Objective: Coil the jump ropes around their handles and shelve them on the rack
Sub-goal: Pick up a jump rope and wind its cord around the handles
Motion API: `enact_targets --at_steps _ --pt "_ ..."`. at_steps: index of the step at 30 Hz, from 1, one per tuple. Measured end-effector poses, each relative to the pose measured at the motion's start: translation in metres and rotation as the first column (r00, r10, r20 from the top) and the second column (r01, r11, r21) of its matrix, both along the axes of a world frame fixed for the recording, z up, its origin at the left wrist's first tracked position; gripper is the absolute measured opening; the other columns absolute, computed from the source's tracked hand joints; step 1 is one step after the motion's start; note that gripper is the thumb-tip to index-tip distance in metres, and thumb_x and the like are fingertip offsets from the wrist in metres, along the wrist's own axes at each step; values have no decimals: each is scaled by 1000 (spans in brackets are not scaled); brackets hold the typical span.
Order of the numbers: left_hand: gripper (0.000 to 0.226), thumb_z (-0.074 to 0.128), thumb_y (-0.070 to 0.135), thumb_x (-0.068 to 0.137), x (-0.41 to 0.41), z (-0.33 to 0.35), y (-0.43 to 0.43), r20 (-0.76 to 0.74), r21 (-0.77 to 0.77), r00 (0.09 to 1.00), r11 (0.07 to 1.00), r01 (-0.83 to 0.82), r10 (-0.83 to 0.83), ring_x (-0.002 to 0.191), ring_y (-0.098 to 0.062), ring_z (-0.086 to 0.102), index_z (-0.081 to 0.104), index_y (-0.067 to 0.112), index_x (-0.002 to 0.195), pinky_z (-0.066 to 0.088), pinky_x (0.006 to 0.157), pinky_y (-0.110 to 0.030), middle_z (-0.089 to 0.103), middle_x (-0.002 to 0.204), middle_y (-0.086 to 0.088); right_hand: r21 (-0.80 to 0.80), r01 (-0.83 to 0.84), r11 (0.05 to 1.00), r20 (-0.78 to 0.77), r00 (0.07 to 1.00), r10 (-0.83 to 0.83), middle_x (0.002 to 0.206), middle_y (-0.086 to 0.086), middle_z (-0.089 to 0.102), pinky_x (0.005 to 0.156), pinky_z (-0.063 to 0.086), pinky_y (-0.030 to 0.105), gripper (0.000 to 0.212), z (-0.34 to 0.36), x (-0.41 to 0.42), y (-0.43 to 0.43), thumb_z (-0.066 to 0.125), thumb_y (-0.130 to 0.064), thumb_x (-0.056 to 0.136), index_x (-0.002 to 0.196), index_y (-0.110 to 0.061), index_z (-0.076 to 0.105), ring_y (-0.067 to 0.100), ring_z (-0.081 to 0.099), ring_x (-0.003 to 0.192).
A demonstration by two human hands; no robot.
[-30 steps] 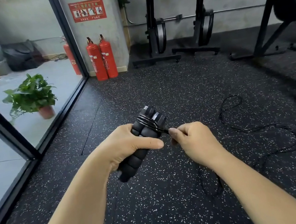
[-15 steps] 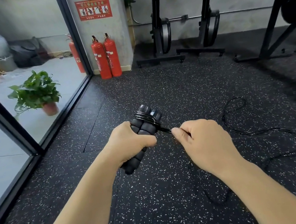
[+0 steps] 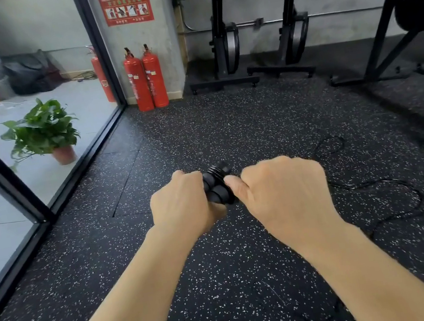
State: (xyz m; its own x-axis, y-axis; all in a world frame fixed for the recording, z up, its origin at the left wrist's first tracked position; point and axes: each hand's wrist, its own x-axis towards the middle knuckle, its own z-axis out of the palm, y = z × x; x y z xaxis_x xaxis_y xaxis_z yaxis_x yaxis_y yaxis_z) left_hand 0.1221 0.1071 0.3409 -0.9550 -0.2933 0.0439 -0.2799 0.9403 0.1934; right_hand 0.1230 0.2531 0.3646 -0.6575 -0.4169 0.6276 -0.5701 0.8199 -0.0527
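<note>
Two black foam jump rope handles lie side by side in my left hand, which grips them with their ends pointing toward me. Several turns of thin black rope circle the far ends. My right hand is fisted right beside the handles, thumb against them, and pinches the rope; the pinch itself is hidden. The loose rope trails from behind my right hand and lies in loops on the speckled floor to the right. No rack is in view.
Two red fire extinguishers stand at a pillar ahead. Black exercise machines line the back wall, and a dark frame stands at right. A glass wall with a black frame runs along the left, a potted plant behind it.
My left hand has rolled over so its back faces up and the handles point toward me. My right hand has closed in against the handles with the rope.
</note>
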Motion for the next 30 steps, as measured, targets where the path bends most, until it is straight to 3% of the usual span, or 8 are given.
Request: enact_targets --at_steps 3,6,8,12,20,23,26,30 --pt "27 61 50 81 5 0 17 34 -171 980 965 198 -196 63 -13 43 41 33 83 30 55 -27 38 88 7 -10 -6 1000 -11 1000 6 44 -8 21 51 1 15 52 -1 -15 4 60 -37 81 50 -20 23 19 20 36" --pt "34 59 50 82 7 0 23 87 -257 933 897 358 -348 71 -15 46 52 36 113 33 70 -32 40 94 7 -23 47 999 15 999 -46 43 -9 19 49 3 18 61 -5 -30 15 56 -41 86 48 -19 14 18 25 40" --pt "38 58 49 83 9 3 25 104 -263 908 869 418 -406 77 -12 51 53 40 119 35 84 -38 41 94 10 21 51 998 103 993 -53 45 -6 26 46 11 24 63 -9 -39 25 48 -47 95 48 -17 20 17 29 44" --pt "39 58 39 83 15 10 28 164 -271 873 830 488 -460 85 -11 54 50 40 121 17 112 -52 40 97 12 -37 11 999 239 971 -2 48 -2 35 51 30 30 64 -10 -47 34 39 -56 97 50 -13 30 15 34 48" --pt "28 63 34 81 21 14 29 117 -192 783 760 621 -611 96 -3 50 40 38 96 0 117 -50 38 101 16 -127 -6 992 388 920 55 47 -1 39 50 28 29 66 -16 -53 39 43 -59 94 48 -12 32 15 39 48" --pt "36 66 33 77 23 14 26 48 -128 769 760 637 -637 95 -2 49 45 39 105 1 116 -44 40 101 16 -279 -12 960 589 787 181 45 -1 36 52 30 31 63 -23 -57 43 51 -56 91 45 -17 33 19 34 45" --pt "45 68 32 74 23 11 25 -31 -63 750 750 659 -661 97 1 44 50 37 115 7 112 -36 43 100 16 -473 52 879 741 563 365 54 7 36 52 28 29 55 -24 -56 46 62 -48 89 52 -14 41 16 30 46" --pt "50 67 34 65 24 8 25 -139 105 748 742 663 -649 95 0 40 53 34 112 14 99 -15 45 101 18 -510 175 842 825 377 421 56 6 42 55 35 24 47 -28 -54 49 64 -48 87 59 -15 47 16 37 50"
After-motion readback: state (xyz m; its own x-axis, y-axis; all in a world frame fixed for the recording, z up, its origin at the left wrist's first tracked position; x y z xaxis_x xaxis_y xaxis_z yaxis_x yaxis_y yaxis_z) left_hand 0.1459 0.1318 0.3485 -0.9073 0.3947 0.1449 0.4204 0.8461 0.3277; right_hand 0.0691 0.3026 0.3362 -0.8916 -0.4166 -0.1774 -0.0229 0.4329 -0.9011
